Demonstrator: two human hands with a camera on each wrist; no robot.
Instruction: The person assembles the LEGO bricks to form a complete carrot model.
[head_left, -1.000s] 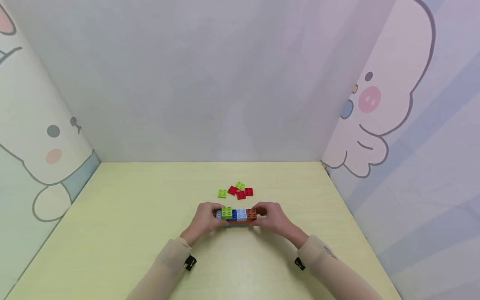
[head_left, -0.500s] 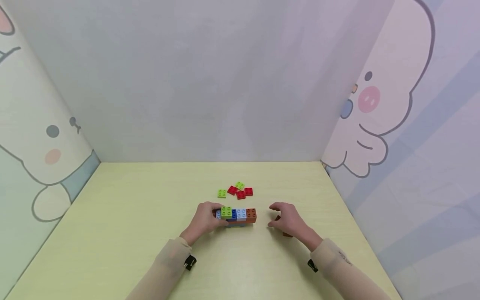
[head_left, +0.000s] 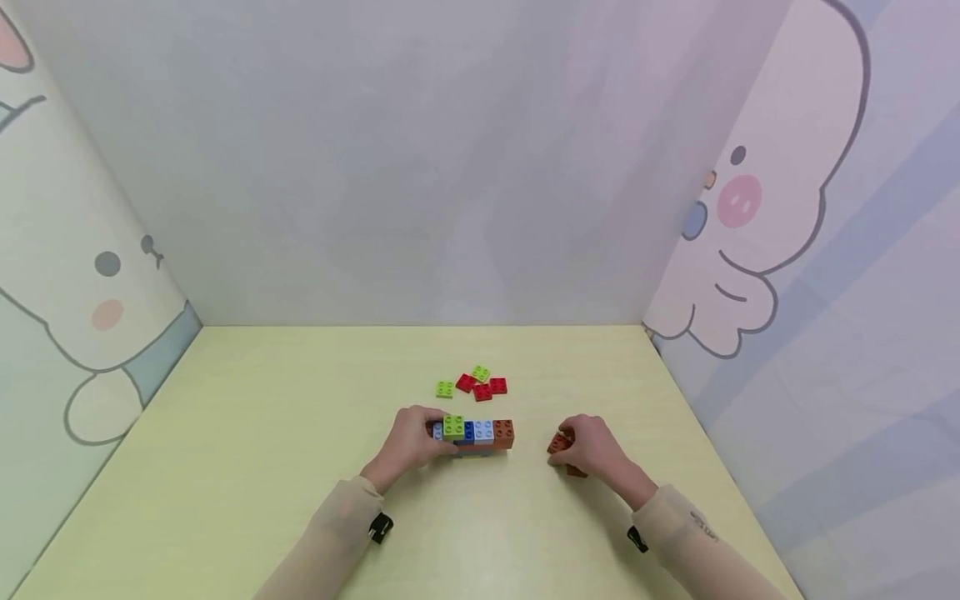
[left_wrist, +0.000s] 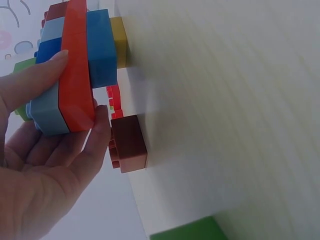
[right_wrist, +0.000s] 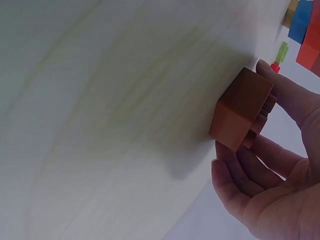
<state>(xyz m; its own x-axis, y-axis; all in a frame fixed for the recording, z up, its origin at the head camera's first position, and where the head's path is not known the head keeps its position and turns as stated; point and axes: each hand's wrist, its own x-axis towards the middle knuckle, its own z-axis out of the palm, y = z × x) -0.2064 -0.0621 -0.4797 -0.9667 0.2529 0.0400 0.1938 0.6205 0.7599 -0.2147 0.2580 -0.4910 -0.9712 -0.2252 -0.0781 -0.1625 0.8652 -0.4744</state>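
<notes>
A brick model [head_left: 483,431] of toy building bricks stands on the table, with a lime brick on top of its left part. Below its blue and brown upper row run a long orange-red brick [left_wrist: 77,65], a blue brick [left_wrist: 101,47] and a yellow brick [left_wrist: 119,42]. My left hand [head_left: 411,436] grips the model's left end between thumb and fingers. Off to the right, my right hand [head_left: 592,443] has thumb and forefinger on either side of a brown brick [head_left: 557,443], pinching it at the table. Another brown brick [head_left: 576,471] lies partly hidden under this hand.
Beyond the model lie several thin red plates [head_left: 482,392] and lime plates [head_left: 445,389]. Near the left hand, the left wrist view shows a brown brick [left_wrist: 129,145] and a green block [left_wrist: 190,231]. A grey wall [head_left: 420,167] closes the table's back.
My right hand has let go of the model's right end and moved right to the loose brown bricks, its fingers closing in on one. The left hand keeps its grip.
</notes>
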